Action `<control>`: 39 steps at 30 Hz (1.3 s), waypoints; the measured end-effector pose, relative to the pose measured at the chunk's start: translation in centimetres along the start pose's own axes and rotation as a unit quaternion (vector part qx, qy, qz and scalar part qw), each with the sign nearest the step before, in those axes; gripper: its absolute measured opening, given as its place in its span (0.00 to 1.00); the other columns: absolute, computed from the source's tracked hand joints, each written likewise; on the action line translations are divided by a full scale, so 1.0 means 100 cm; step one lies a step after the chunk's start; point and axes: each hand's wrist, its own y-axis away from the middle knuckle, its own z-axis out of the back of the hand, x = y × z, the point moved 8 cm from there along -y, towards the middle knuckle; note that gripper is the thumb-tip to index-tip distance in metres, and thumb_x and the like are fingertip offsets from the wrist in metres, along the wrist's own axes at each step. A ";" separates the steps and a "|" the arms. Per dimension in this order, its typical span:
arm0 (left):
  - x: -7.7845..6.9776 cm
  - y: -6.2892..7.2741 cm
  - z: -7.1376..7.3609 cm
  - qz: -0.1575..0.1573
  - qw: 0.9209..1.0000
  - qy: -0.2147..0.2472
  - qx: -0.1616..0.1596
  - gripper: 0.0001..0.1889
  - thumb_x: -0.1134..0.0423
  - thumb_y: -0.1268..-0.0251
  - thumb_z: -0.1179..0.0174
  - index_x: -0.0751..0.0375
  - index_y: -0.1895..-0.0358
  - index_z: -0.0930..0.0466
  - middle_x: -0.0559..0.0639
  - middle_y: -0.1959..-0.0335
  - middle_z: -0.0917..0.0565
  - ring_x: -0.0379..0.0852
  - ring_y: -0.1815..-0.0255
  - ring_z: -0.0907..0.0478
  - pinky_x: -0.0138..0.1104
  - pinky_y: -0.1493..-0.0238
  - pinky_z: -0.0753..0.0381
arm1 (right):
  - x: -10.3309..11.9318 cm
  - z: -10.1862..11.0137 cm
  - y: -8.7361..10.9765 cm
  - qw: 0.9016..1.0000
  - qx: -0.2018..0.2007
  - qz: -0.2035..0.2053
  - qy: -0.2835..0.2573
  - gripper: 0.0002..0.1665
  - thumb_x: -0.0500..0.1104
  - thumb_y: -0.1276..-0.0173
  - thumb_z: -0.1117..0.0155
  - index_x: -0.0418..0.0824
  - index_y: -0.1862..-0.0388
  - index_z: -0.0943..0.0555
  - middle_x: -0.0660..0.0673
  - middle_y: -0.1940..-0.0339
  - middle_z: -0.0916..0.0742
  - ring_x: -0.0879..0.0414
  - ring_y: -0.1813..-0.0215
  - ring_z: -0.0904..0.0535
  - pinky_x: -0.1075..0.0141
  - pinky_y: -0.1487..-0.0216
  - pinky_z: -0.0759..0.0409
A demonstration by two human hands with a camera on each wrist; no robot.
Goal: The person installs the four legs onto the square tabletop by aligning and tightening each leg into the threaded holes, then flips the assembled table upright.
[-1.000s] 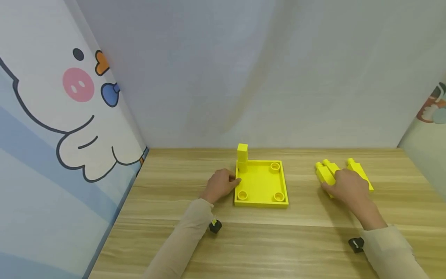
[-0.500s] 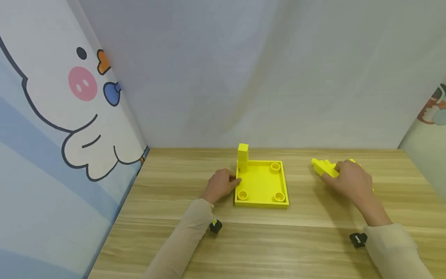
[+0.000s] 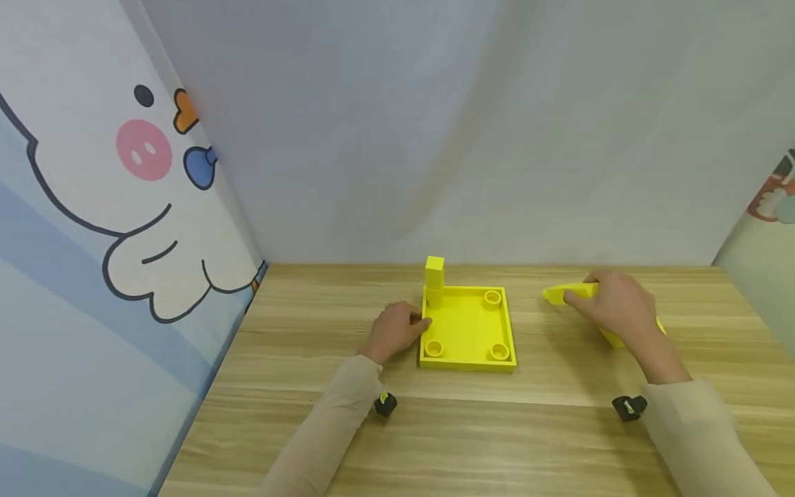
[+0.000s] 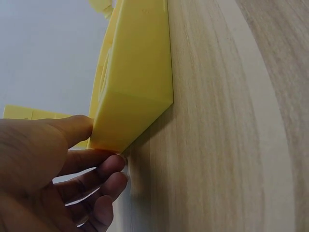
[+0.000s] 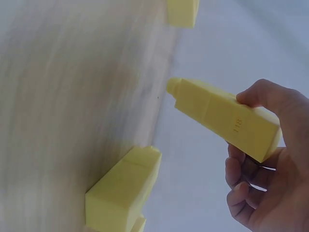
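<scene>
My left hand [image 3: 393, 331] pinches the left wall of a square yellow tray [image 3: 468, 366], thumb at the rim and index finger against the outside, as the left wrist view shows. Round sockets [image 3: 493, 298] stand in three of its corners. An upright yellow post [image 3: 435, 274] occupies the back left corner. Off to the right, my right hand [image 3: 617, 304] grips a square yellow leg [image 5: 222, 116] between thumb and fingers, above the table. Its round peg end points left, towards the tray. Under that hand lie other yellow legs [image 5: 123, 188], partly hidden.
Everything is on a wood-grain table [image 3: 472, 442]. A pale grey curtain [image 3: 497, 138] hangs behind its back edge. On the left stands a panel [image 3: 74, 276] with a cartoon print. Black wrist devices [image 3: 629, 407] sit by the cuffs.
My right hand has picked up one leg from the group and turned it, so its peg end swings from pointing away to pointing left. The left hand and tray stay put.
</scene>
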 end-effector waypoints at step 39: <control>0.003 -0.003 -0.005 -0.001 1.000 0.005 -0.017 0.20 0.55 0.24 0.41 0.56 0.78 0.30 0.45 0.80 0.35 0.40 0.77 0.40 0.30 0.75 0.42 | 0.073 -0.011 -0.045 0.995 0.049 0.066 -0.063 0.37 0.63 0.32 0.40 0.32 0.41 0.21 0.32 0.50 0.14 0.45 0.59 0.18 0.60 0.67 0.22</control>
